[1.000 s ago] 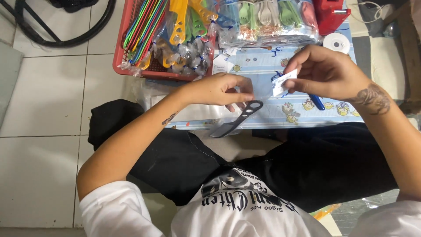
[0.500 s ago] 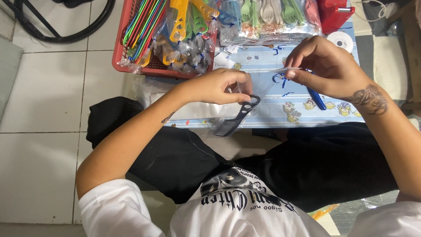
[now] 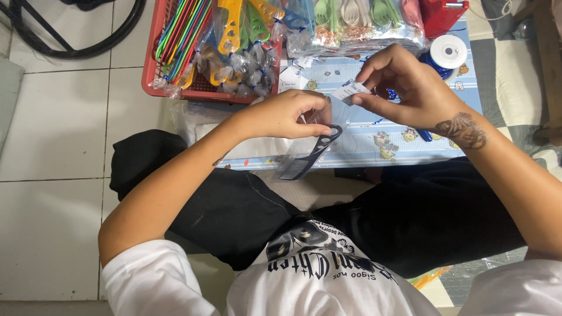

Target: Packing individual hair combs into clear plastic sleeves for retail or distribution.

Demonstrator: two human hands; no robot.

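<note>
left hand (image 3: 287, 114) pinches clear bag (image 3: 319, 126) with black comb (image 3: 310, 153); right hand (image 3: 404, 88) pinches white card (image 3: 349, 92) | red basket (image 3: 202, 88) behind

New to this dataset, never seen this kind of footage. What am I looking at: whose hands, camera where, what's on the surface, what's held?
There is no machine here: a person sits on a tiled floor and works with bare hands. The single camera is worn on the head and looks down, so the arms come up from the bottom of the picture.

The left hand pinches a clear plastic bag with a black comb in it. The right hand holds a small white card at the bag's mouth.

In front lies a light blue patterned mat. At its far edge stand a red basket of bagged colourful combs, packs of plastic spoons and forks, and a white spool.
</note>
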